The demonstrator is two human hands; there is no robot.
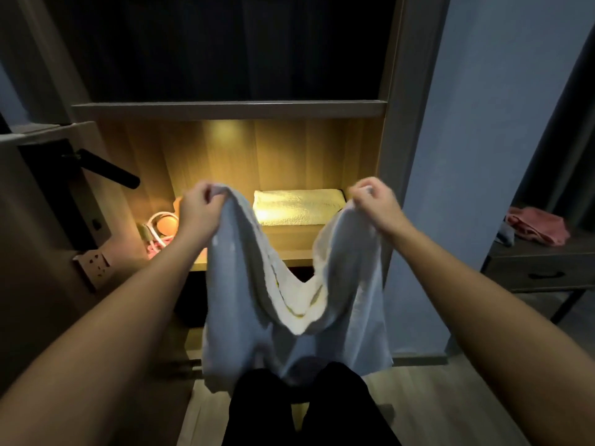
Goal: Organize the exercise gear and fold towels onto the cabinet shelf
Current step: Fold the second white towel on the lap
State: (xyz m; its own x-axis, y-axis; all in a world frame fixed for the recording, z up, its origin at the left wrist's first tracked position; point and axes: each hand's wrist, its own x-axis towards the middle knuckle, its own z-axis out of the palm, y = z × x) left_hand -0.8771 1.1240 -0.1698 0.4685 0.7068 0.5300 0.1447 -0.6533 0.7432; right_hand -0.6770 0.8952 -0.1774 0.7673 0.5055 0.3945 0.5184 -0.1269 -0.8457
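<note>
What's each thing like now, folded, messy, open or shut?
White towel: unfolded, hanging, middle sagging.
Left hand: pinching one towel corner.
Right hand: pinching the other corner.
Folded towel: flat on the lit shelf.
Pink cord: looped on that shelf.
Pink cloth: crumpled on the side table.
Drawer: shut.

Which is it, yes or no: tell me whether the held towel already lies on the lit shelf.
No: the left hand and right hand hold the white towel hanging in front of the shelf.
</note>
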